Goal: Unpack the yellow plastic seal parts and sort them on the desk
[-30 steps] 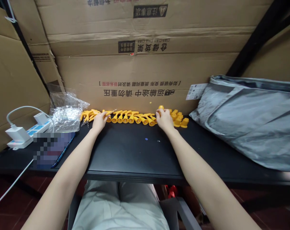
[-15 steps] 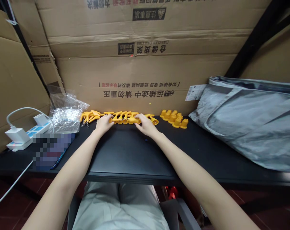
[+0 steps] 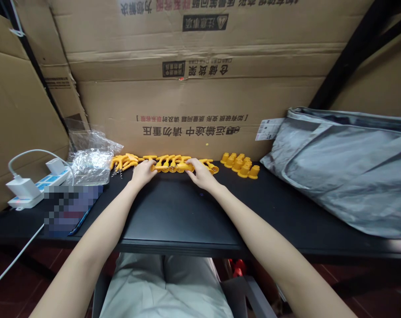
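Note:
My left hand (image 3: 143, 173) is closed, its fingertips around the left end of a yellow plastic corkscrew handle (image 3: 161, 168). A short silver metal spiral (image 3: 172, 167) shows to the right of that handle. My right hand (image 3: 203, 175) pinches a rounded yellow plastic piece (image 3: 183, 168) between thumb and fingers; whether it joins the spiral I cannot tell. Directly behind both hands runs a row of yellow corkscrews (image 3: 163, 159) with T-shaped handles, partly hidden by my fingers. Left of my left hand lies a loose pile of yellow corkscrew handles (image 3: 124, 160) with metal spirals sticking out.
Several yellow cup-shaped pieces (image 3: 239, 164) stand in rows at right. A grey fabric bag (image 3: 339, 172) fills the table's right side. Clear plastic packaging (image 3: 92, 163), a white power strip (image 3: 37, 190) with a cable, and a pixelated flat item (image 3: 74, 210) lie left. Cardboard (image 3: 193, 97) stands behind.
Both hands stay in nearly the same place on the yellow pieces. Only a slight shift of the whole view shows.

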The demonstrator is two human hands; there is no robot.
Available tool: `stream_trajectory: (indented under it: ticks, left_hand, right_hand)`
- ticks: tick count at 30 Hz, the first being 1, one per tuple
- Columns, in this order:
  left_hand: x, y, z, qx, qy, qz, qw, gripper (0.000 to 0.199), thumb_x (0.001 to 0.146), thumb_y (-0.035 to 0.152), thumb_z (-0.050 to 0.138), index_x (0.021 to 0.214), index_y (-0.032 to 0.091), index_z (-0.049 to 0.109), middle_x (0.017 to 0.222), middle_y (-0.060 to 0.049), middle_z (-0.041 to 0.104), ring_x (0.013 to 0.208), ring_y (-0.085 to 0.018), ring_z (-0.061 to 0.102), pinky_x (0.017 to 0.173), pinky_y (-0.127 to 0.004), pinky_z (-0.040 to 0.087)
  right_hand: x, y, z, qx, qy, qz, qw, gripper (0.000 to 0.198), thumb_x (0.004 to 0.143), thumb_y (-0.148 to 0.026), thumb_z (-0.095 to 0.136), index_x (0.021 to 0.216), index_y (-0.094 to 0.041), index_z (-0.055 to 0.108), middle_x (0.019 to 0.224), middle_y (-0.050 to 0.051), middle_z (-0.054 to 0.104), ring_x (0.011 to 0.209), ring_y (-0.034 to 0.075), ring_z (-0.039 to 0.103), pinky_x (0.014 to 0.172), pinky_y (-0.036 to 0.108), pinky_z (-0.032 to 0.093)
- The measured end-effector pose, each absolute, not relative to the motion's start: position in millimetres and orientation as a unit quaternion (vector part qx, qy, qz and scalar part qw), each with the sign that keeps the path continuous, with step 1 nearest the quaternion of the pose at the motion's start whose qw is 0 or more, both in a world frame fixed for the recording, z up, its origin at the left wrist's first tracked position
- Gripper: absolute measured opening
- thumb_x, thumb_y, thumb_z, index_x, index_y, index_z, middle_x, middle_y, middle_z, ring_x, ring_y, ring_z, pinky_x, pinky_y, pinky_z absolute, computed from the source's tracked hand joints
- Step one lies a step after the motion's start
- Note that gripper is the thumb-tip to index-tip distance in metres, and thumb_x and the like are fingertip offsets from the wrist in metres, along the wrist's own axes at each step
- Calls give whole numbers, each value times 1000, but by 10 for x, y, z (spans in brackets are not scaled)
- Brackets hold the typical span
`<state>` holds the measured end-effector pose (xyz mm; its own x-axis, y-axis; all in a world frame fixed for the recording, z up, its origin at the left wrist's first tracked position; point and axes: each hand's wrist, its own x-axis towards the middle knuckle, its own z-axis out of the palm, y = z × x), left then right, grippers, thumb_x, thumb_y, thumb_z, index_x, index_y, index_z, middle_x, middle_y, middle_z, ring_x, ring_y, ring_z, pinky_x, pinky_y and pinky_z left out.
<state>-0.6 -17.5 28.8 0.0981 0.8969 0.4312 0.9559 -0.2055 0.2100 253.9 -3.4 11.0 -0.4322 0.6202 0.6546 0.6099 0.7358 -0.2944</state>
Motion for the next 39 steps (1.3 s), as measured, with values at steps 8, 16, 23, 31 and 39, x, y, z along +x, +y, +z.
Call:
stream_trajectory:
  ticks: [8, 16, 23, 31, 39]
  left_hand:
    - [-15, -164, 286, -734, -634, -236, 62, 34, 81, 26, 58, 114, 24, 63, 113, -7, 67, 105, -22, 62, 88, -29, 48]
    - [47, -159, 262, -746, -614, -248, 66, 30, 79, 27, 60, 109, 24, 65, 109, -8, 68, 102, -24, 63, 87, -31, 49]
    - [55, -176, 295, -736, -625, -248, 71, 35, 82, 28, 57, 116, 23, 63, 113, -9, 67, 104, -24, 63, 87, -32, 49]
    - [30, -173, 302, -738, -632, -227, 71, 35, 82, 28, 57, 116, 22, 62, 113, -8, 67, 104, -23, 63, 87, -30, 48]
    - [29, -174, 282, -754, -614, -217, 84, 33, 81, 28, 56, 113, 21, 63, 110, -8, 67, 102, -24, 63, 85, -31, 49]
  right_hand:
    - [2560, -43, 146, -389, -842, -17, 374, 26, 83, -14, 45, 108, -19, 51, 110, 13, 57, 100, 26, 58, 90, 43, 46]
    - [2445, -52, 162, -329, -868, -4, 371, 27, 85, -14, 45, 110, -19, 53, 113, 13, 57, 109, 26, 55, 95, 45, 45]
    - [2281, 81, 337, -330, -864, 72, 374, 25, 83, -21, 58, 108, -20, 61, 109, 10, 59, 93, 21, 61, 88, 42, 49]
    - [2237, 64, 280, -366, -844, 145, 364, 29, 81, -22, 61, 108, -19, 55, 103, 7, 64, 81, 17, 60, 77, 34, 50]
    - [2270, -36, 266, -391, -833, 129, 370, 22, 80, -26, 61, 100, -19, 53, 91, 5, 64, 75, 17, 59, 72, 31, 45]
